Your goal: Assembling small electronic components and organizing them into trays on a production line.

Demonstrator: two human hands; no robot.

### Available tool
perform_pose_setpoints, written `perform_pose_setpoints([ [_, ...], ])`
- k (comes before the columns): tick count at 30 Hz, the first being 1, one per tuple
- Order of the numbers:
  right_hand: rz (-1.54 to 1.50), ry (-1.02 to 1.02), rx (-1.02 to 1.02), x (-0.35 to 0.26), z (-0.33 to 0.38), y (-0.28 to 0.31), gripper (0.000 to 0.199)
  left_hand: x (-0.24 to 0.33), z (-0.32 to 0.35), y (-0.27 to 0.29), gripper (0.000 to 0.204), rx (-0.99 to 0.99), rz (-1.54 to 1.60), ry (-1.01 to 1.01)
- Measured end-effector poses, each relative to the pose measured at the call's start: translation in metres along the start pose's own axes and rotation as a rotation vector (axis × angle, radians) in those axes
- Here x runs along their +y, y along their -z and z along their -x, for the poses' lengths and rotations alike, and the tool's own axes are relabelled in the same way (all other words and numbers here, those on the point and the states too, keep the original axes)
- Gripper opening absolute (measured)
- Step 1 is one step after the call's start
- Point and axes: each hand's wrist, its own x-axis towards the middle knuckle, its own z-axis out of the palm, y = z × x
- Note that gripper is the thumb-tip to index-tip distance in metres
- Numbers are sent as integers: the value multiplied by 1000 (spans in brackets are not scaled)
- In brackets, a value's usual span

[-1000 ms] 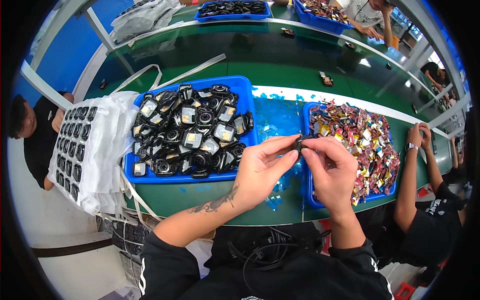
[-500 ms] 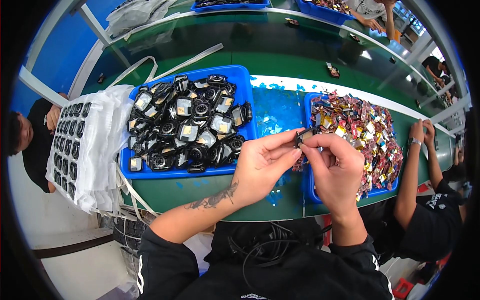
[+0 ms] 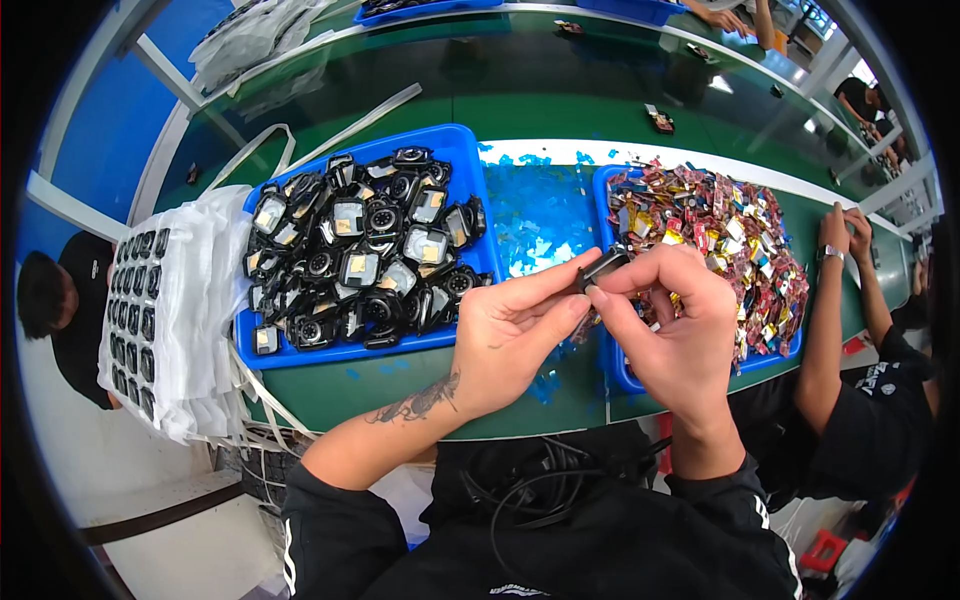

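Observation:
Between my two hands is a small black watch case (image 3: 605,266), pinched at its edges and held above the gap between two blue bins. My left hand (image 3: 515,340) grips its left side between thumb and fingers. From the right, my right hand (image 3: 675,320) pinches the case with thumb and forefinger, the other fingers curled in. The left bin (image 3: 478,190) is heaped with black watch cases (image 3: 360,265), several with pale squares on their faces. In the right bin (image 3: 606,200) lies a pile of small circuit boards and parts (image 3: 720,260) in red, gold and silver.
A stack of white trays (image 3: 175,320) holding black watch cases stands at the left. Blue film scraps (image 3: 545,215) cover the table between the bins. A green conveyor (image 3: 550,85) runs behind. Another person's forearms (image 3: 825,300) rest at the right; someone sits at far left.
The watch case has turned in my fingers, showing more of its dark flat side. My hands have shifted slightly left against the view, and the view itself has moved a little.

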Motion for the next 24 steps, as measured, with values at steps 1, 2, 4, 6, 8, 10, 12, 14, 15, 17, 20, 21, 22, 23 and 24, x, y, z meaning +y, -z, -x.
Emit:
perform_pose_setpoints([
  [1,-34,-9,23,-2,0,-1,17,-1,0,1,36,0,-33,-17],
  [2,-67,-19,47,-4,0,-1,19,-2,1,1,36,-4,-35,-13],
  [4,-16,-50,27,-10,2,5,22,-5,3,2,35,12,-11,-57],
  [6,38,-81,9,-9,4,9,25,-4,3,4,35,-19,-17,-51],
  [8,-106,-26,-22,-7,4,10,33,-5,4,3,36,-53,-21,-47],
  [10,-141,19,-14,-4,1,10,33,-9,4,2,36,-79,130,-111],
  [12,-177,66,-8,-2,0,7,34,-8,4,6,36,-114,155,-68],
  [14,-268,10,64,-2,0,2,30,-7,1,6,36,-146,179,-25],
  [15,-272,8,63,-1,-1,0,30,-6,1,3,36,-91,191,7],
  [17,-158,96,67,2,-2,-6,29,-6,0,2,37,-30,197,38],
  [20,-503,-167,59,5,2,-8,40,-4,-1,5,40,-35,309,-36],
  [21,-654,-260,65,3,6,-7,44,0,-4,3,36,-12,345,-48],
  [22,-766,-383,-25,-2,9,-3,51,3,-6,3,35,-26,386,-54],
  [23,-741,-443,-163,-3,11,-2,50,7,-7,4,35,-40,426,-60],
  [24,-724,-451,-223,-4,14,-4,50,7,-9,6,35,-59,484,-29],
])
